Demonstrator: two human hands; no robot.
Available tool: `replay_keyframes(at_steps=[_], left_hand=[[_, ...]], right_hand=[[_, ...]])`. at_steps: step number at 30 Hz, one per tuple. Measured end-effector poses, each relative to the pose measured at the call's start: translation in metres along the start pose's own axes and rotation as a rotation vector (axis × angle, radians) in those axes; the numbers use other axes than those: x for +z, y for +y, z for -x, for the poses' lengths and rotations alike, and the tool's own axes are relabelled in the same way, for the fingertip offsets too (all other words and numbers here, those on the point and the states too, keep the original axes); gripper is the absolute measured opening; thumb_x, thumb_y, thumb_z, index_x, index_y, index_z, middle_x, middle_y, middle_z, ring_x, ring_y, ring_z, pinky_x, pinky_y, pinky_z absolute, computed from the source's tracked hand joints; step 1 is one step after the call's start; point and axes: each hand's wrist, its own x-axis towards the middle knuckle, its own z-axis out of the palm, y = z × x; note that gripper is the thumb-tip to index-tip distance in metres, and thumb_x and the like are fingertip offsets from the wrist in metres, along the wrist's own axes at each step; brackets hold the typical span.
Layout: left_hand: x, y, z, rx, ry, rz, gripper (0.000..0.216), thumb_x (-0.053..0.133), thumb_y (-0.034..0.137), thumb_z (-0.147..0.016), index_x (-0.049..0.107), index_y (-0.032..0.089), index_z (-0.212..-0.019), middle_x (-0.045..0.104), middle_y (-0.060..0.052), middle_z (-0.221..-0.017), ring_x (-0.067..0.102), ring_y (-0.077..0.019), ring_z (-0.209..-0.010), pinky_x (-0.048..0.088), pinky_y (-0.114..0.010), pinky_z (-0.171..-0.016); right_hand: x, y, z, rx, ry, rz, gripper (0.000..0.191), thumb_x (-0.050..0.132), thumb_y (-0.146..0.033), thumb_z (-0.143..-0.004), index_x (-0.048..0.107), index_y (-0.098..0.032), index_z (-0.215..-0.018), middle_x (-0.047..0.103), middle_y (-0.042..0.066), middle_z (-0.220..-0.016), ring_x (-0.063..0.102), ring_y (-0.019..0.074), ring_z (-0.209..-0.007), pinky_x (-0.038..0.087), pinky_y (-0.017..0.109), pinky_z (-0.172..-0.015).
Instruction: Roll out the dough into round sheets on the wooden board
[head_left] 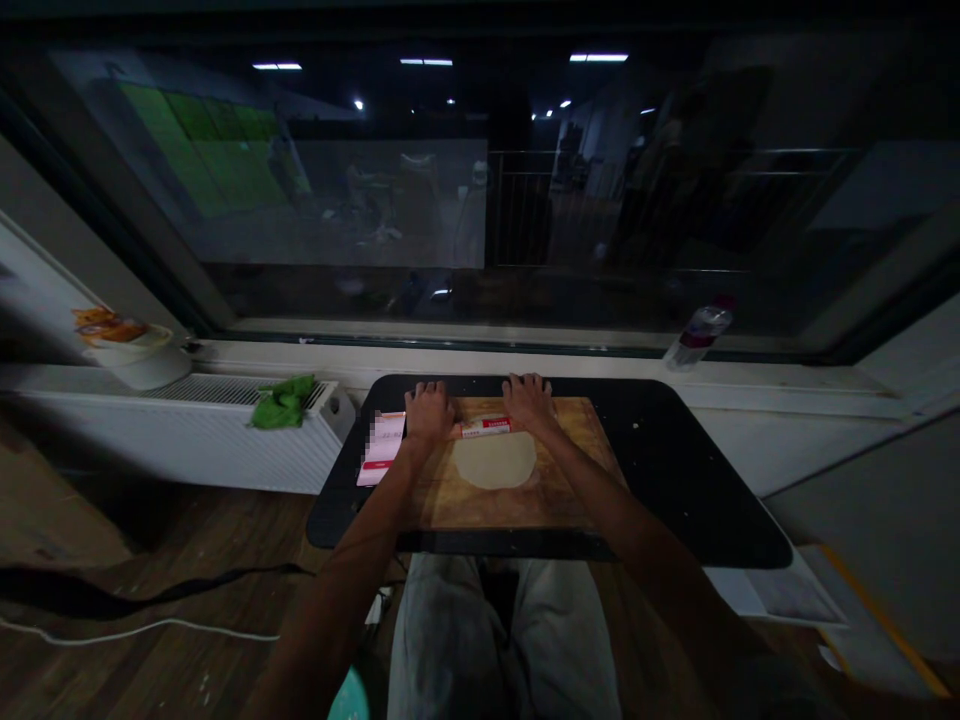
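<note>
A flat, roundish sheet of dough [495, 460] lies on a wooden board [427, 508]. Across its far edge sits a rolling pin [486, 428] with a red-and-white printed label showing in the middle. My left hand [429, 410] is closed over the pin's left end, and my right hand [529, 402] is closed over its right end. Both hands cover the ends of the pin, so those are hidden. Just left of my left hand, a phone [381, 450] with a lit pink-and-white screen lies beside the board.
The board rests on a black tabletop [675, 480] below a window. On the sill stands a plastic bottle [701, 335]. A green cloth [283, 402] and a white tub [142, 362] sit on the radiator [255, 455] at left. Cables [150, 630] run over the floor.
</note>
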Motion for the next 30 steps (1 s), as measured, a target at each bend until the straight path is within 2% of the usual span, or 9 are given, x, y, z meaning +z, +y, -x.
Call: replay_keyframes(at_steps=[6,12,18,24,30], left_hand=[[0.011,-0.007,-0.002,0.146,-0.037,0.024,0.054,0.050,0.020,-0.106,0.063,0.021,-0.158,0.069,-0.018,-0.154,0.058,-0.0346,-0.149,0.049,-0.049,-0.124],[0.020,-0.011,0.011,0.266,-0.067,0.024,0.059,0.049,0.026,-0.108,0.060,0.022,-0.165,0.062,-0.017,-0.168,0.041,-0.0351,-0.170,0.036,-0.055,-0.138],[0.021,-0.009,0.034,0.275,-0.025,0.030,0.058,0.040,0.032,-0.114,0.057,0.017,-0.168,0.053,-0.017,-0.179,0.028,-0.0345,-0.178,0.029,-0.058,-0.142],[0.020,-0.011,0.053,0.323,0.012,0.047,0.056,0.039,0.030,-0.114,0.060,0.014,-0.164,0.053,-0.020,-0.178,0.032,-0.0341,-0.177,0.028,-0.058,-0.144],[0.026,-0.013,0.069,0.286,0.029,0.048,0.056,0.038,0.031,-0.117,0.059,0.015,-0.165,0.055,-0.019,-0.177,0.040,-0.0328,-0.173,0.033,-0.053,-0.142]], right_hand=[[0.004,0.003,0.027,0.040,0.017,0.017,0.058,0.035,-0.041,-0.118,0.059,-0.021,-0.167,0.058,0.024,-0.170,0.039,0.0450,-0.166,0.027,0.075,-0.133],[0.010,0.008,0.048,0.025,-0.013,0.045,0.067,0.043,-0.040,-0.114,0.047,-0.021,-0.178,0.050,0.024,-0.178,0.032,0.0483,-0.172,0.026,0.076,-0.133],[0.015,0.006,0.075,0.019,0.052,0.054,0.066,0.043,-0.036,-0.115,0.046,-0.017,-0.179,0.044,0.024,-0.183,0.030,0.0467,-0.173,0.021,0.074,-0.136],[0.008,0.000,0.101,0.044,0.076,0.019,0.065,0.035,-0.036,-0.118,0.044,-0.016,-0.179,0.047,0.022,-0.182,0.033,0.0415,-0.173,0.024,0.065,-0.137],[0.008,-0.003,0.123,0.038,0.112,0.034,0.064,0.031,-0.037,-0.119,0.047,-0.015,-0.177,0.050,0.021,-0.180,0.041,0.0399,-0.169,0.026,0.060,-0.137]])
